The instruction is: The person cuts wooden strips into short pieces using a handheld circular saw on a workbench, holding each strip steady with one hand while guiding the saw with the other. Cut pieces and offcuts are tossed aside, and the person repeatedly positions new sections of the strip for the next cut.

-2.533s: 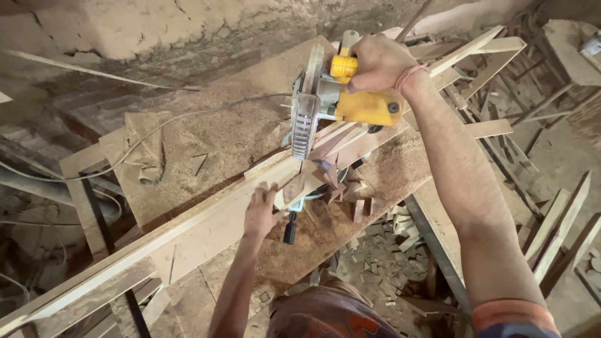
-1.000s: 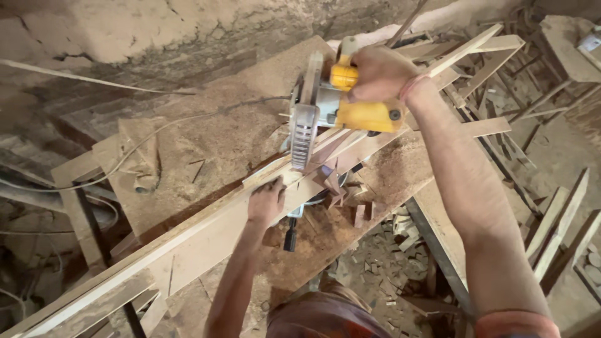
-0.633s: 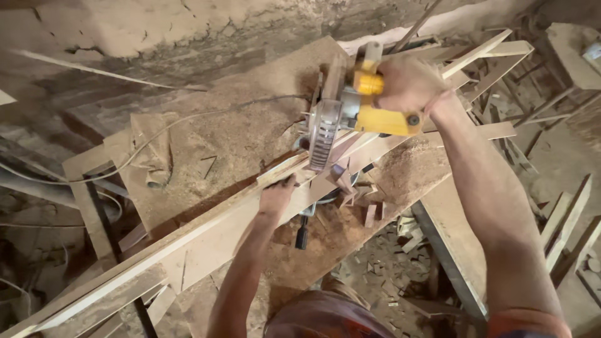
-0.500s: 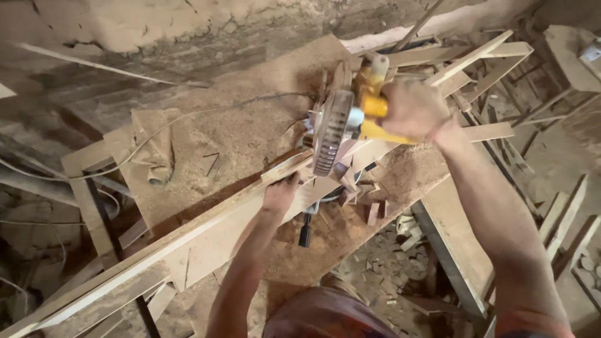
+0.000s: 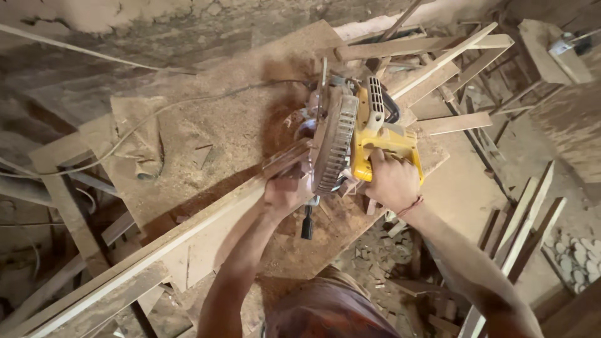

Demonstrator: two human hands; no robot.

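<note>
- The counter (image 5: pixel 238 125) is a big sawdust-covered wooden board that fills the middle of the view, its bare top running out to the left of the saw.
- A long wooden plank (image 5: pixel 156 247) lies across the counter on a slant, from the lower left corner up to the saw, where its upper end passes under the blade guard.
- Loose wooden strips (image 5: pixel 451 56) lie criss-crossed behind and to the right of the saw, and more slats (image 5: pixel 526 219) lean at the right edge.
- The yellow mitre saw (image 5: pixel 360 138) sits on the counter at centre right, its grey ribbed blade guard (image 5: pixel 335 147) lowered onto the plank.
- The right hand (image 5: pixel 391 181) has its grip clamped round the saw's yellow handle, knuckles up, with a thin red band at the wrist.
- The left hand (image 5: pixel 285 194) presses down on the plank just beside the blade guard, fingers closed over the plank's edge.
- A thin grey power cord (image 5: pixel 188 103) trails over the sawdust from the saw's rear towards the left.
- Small offcut blocks (image 5: pixel 375 269) lie scattered on the floor below the counter's front edge, between the 2 forearms.
- A short black knob (image 5: pixel 307 224) hangs below the saw's base, just below the left hand.
</note>
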